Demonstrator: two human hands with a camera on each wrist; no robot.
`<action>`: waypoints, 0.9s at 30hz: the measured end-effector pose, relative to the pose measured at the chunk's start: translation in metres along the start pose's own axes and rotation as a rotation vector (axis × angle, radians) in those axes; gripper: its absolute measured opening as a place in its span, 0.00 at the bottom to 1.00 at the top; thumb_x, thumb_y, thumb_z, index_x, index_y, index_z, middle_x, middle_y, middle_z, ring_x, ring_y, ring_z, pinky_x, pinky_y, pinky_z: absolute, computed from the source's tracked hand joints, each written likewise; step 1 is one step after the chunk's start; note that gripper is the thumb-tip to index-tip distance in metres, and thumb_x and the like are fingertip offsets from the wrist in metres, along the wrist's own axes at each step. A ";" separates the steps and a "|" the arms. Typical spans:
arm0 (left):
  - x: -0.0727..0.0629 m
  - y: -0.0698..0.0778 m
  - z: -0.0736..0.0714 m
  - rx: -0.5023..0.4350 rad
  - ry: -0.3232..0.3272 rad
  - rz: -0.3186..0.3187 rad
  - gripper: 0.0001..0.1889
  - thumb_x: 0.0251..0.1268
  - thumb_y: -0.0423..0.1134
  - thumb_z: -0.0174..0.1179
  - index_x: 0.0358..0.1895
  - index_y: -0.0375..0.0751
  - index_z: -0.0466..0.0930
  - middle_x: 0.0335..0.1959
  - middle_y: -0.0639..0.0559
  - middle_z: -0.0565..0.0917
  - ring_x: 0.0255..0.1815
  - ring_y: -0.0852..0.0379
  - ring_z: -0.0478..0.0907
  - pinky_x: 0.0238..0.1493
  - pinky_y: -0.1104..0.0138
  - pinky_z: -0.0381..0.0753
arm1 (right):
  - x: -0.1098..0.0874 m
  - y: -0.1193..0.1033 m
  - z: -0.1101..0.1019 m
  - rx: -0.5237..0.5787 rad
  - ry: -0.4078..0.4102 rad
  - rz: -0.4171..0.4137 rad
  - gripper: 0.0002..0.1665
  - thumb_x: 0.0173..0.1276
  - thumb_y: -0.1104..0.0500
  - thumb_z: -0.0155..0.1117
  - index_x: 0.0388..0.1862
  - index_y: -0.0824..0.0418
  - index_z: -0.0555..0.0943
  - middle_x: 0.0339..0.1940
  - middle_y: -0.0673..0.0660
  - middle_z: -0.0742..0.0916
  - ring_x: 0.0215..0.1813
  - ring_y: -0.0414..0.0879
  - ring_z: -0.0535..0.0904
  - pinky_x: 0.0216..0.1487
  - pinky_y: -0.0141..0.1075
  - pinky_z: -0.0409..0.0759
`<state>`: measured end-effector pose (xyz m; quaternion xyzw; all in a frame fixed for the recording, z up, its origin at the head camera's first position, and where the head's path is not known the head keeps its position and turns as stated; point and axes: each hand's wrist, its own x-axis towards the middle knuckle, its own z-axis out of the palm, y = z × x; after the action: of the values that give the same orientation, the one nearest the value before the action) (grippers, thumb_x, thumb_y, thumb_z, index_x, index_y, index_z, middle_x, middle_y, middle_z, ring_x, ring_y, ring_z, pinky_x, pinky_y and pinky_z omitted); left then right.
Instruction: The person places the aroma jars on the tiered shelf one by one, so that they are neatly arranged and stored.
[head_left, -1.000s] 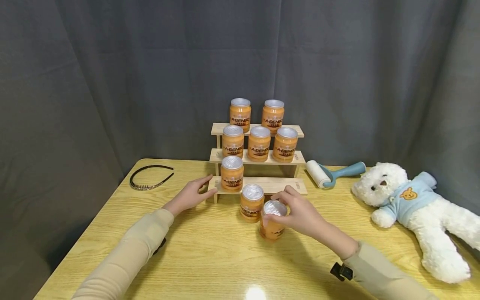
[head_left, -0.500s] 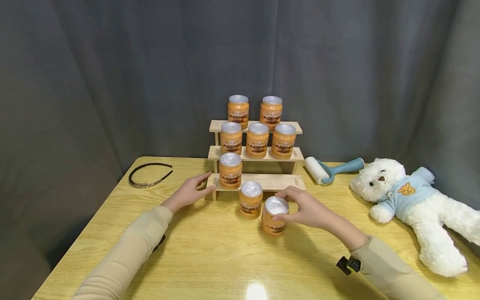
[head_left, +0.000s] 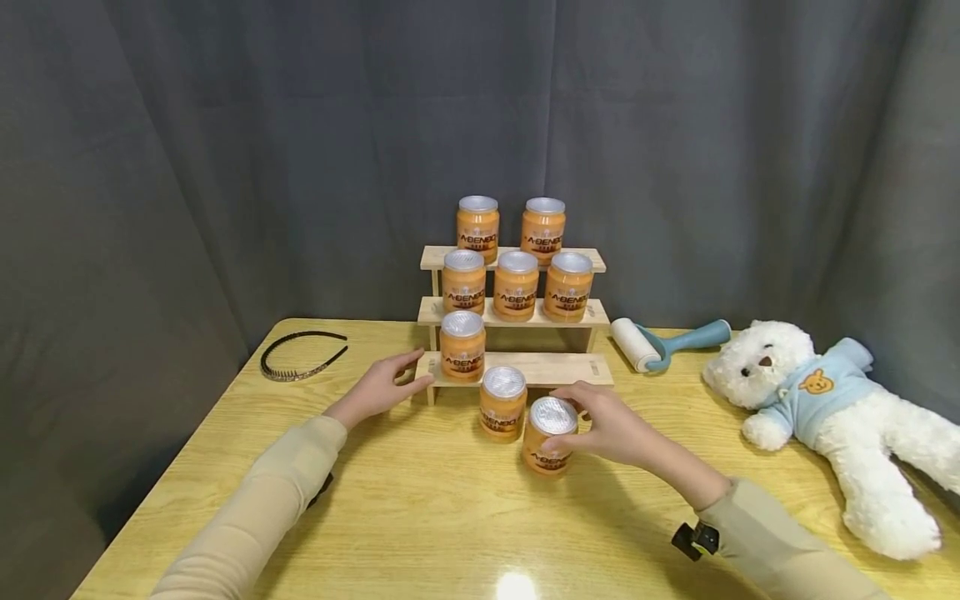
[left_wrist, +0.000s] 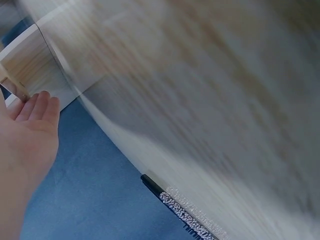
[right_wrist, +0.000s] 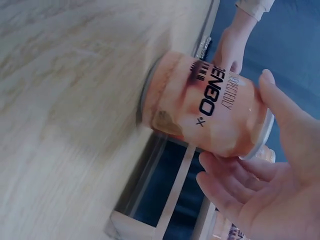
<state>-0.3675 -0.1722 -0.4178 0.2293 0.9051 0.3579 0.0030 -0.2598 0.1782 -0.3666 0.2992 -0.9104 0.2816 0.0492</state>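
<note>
My right hand (head_left: pixel 611 422) is at an orange jar (head_left: pixel 548 454) with a silver lid, upright on the wooden table. In the right wrist view the thumb (right_wrist: pixel 283 100) presses the jar near its lid and the fingers bend against the opposite side. Close to its left stands another such jar (head_left: pixel 502 417), in front of a three-tier wooden display stand (head_left: pixel 551 369). A single jar (head_left: pixel 462 346) sits on the left of the bottom tier. My left hand (head_left: pixel 377 387) lies at that tier's left end, fingers extended, holding no jar.
More orange jars fill the upper tiers: three in the middle, such as one jar (head_left: pixel 516 287), and two on top. A black headband (head_left: pixel 300 377) lies at the left. On the right are a blue-handled roller (head_left: pixel 678 340) and a white teddy bear (head_left: pixel 832 408). Grey curtains (head_left: pixel 337 150) stand behind.
The right hand's thumb has slid from the jar's front toward its right side, and the jar has turned so its label shows more. The left hand keeps its place at the stand.
</note>
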 end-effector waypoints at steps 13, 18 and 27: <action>0.000 -0.003 0.002 -0.012 -0.004 -0.009 0.39 0.65 0.58 0.55 0.72 0.39 0.56 0.72 0.43 0.60 0.68 0.43 0.64 0.67 0.54 0.67 | 0.000 0.002 -0.003 0.087 0.037 0.089 0.38 0.45 0.44 0.78 0.51 0.65 0.79 0.41 0.54 0.84 0.42 0.43 0.80 0.39 0.32 0.81; -0.001 -0.002 0.002 -0.022 -0.002 0.001 0.39 0.65 0.57 0.55 0.72 0.38 0.56 0.72 0.42 0.60 0.68 0.42 0.64 0.67 0.53 0.67 | -0.001 0.000 -0.013 0.041 0.113 0.068 0.40 0.45 0.44 0.77 0.55 0.64 0.79 0.45 0.54 0.84 0.43 0.44 0.80 0.40 0.32 0.82; 0.000 -0.005 0.002 -0.022 -0.002 -0.009 0.39 0.65 0.57 0.55 0.72 0.39 0.56 0.72 0.43 0.60 0.69 0.43 0.64 0.67 0.54 0.67 | 0.011 -0.001 -0.033 0.092 0.193 0.110 0.40 0.48 0.47 0.77 0.58 0.65 0.77 0.47 0.58 0.82 0.45 0.51 0.82 0.41 0.36 0.84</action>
<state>-0.3696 -0.1739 -0.4223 0.2257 0.9022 0.3675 0.0077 -0.2706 0.1894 -0.3359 0.2223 -0.9025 0.3530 0.1073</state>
